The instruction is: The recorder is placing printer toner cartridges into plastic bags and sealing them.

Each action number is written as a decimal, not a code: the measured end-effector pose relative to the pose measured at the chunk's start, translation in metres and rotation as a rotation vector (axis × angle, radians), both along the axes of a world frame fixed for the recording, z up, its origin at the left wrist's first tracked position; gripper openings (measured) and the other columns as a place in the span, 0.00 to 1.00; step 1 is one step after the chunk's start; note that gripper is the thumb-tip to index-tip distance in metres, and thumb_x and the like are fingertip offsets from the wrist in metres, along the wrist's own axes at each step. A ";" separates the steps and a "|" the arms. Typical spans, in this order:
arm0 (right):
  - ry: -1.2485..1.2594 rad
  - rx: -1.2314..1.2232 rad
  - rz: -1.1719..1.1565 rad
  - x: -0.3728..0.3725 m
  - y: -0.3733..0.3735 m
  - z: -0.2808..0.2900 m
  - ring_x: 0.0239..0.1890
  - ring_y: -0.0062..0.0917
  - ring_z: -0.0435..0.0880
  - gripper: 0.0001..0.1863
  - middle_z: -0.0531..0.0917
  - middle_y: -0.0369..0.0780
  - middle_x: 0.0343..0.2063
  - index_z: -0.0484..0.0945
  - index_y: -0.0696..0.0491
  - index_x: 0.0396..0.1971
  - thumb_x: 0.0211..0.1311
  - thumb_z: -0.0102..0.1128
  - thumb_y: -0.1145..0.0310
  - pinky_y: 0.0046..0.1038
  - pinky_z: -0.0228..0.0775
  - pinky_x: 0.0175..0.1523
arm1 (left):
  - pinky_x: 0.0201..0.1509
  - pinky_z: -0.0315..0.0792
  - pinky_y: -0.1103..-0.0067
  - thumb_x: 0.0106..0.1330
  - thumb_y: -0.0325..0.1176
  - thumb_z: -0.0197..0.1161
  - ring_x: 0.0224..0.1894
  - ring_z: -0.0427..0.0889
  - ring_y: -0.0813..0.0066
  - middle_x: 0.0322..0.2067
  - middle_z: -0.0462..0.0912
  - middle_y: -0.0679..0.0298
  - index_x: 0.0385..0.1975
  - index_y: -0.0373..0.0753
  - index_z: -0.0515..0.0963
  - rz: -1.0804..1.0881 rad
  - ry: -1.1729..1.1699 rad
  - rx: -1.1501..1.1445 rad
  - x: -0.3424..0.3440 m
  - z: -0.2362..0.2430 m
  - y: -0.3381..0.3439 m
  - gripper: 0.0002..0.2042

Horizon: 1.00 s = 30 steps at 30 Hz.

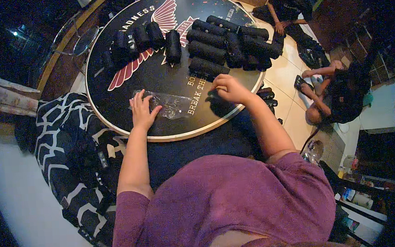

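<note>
- Round black surface (114, 90) with a pale rim and a red-and-white wing emblem; the person in a purple top leans over its near edge.
- Left hand (141, 111): fingers spread wide, palm down, pressing flat the left end of a clear plastic bag (169, 105) that lies on the surface near the near edge. It holds nothing; it only pins the bag.
- Right hand (229, 89): fingers curled narrow at the near right edge of the surface, closed around a dark rolled item (215, 97). The grip is partly hidden by the knuckles; the item reads as one of the black rolls.
- Stock: black rolled bundles (228, 42) stacked in a heap at the far right of the surface; a second row of rolls (145, 38) lies across the emblem toward the far left.
- Off the surface: a black-and-white patterned cloth (67, 145) at the left; tiled floor (289, 104) at the right, where another person (336, 97) sits low.
- Step, as judged: one roll picked out, bag steadied for loading; roll and bag lie near each other, not yet touching.
- Next move calls for: opening the bag's mouth, which lies flat, so the left hand must lift one layer while the right brings the roll in end first. Thin film may crumple or slide.
</note>
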State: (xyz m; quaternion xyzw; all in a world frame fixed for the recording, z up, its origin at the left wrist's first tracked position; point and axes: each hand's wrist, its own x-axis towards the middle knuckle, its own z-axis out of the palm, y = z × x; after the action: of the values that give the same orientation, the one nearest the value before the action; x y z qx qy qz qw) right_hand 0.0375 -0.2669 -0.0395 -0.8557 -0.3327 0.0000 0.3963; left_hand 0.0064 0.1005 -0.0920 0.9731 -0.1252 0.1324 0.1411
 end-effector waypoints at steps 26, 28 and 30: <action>0.183 -0.899 -0.521 0.312 0.018 -0.001 0.48 0.39 0.79 0.27 0.80 0.47 0.45 0.78 0.54 0.43 0.42 0.69 0.55 0.37 0.69 0.54 | 0.69 0.40 0.55 0.51 0.56 0.64 0.66 0.50 0.49 0.62 0.57 0.51 0.59 0.35 0.61 0.066 0.221 -0.174 -0.046 0.007 -0.066 0.41; 0.083 -0.844 -0.539 0.298 0.021 0.022 0.47 0.40 0.79 0.29 0.80 0.47 0.44 0.76 0.53 0.45 0.42 0.69 0.55 0.37 0.70 0.52 | 0.69 0.40 0.55 0.51 0.54 0.64 0.67 0.50 0.49 0.62 0.57 0.51 0.59 0.36 0.61 0.048 0.182 -0.205 -0.041 0.007 -0.067 0.39; -0.175 -0.648 -0.554 0.278 0.035 0.051 0.43 0.40 0.80 0.31 0.81 0.47 0.41 0.73 0.54 0.47 0.43 0.68 0.53 0.38 0.71 0.48 | 0.69 0.40 0.55 0.51 0.52 0.64 0.67 0.50 0.49 0.62 0.57 0.51 0.59 0.36 0.61 0.061 0.169 -0.218 -0.043 0.004 -0.066 0.38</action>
State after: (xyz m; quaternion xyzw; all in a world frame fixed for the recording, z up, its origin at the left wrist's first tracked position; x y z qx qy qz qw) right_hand 0.3153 -0.2321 0.0110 -0.9896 -0.1058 -0.0745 0.0623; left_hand -0.0365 0.0341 -0.0882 0.9630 -0.0680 0.0669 0.2520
